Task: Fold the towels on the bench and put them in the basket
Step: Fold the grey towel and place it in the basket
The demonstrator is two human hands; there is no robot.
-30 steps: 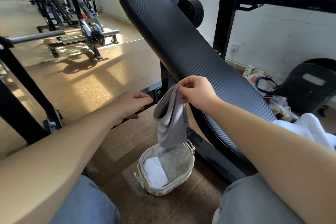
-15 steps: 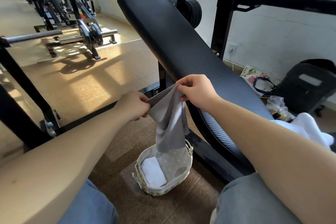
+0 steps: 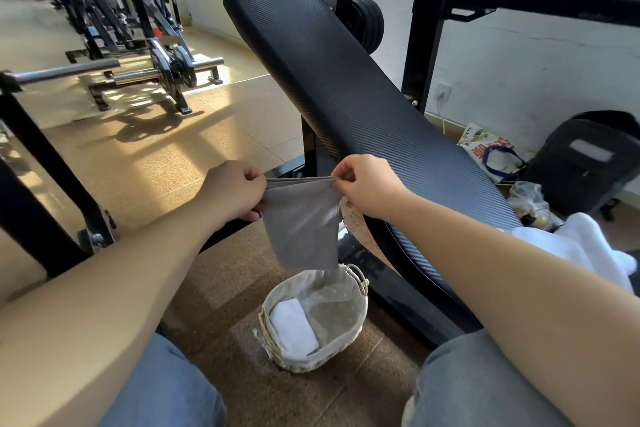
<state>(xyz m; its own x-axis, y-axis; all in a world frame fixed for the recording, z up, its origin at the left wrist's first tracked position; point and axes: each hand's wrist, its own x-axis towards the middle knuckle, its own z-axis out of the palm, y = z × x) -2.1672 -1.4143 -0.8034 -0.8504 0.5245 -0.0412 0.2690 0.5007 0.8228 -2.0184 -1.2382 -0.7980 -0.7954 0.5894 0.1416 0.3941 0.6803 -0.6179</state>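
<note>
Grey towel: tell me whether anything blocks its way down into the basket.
Nothing visible does. The grey towel hangs stretched between the left hand and right hand, over the basket. A folded white towel fills the basket's left side; the right side is free.

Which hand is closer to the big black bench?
The right hand. It pinches one top corner of the gray towel right beside the bench pad's edge. The left hand holds the other corner, farther out over the floor.
</note>
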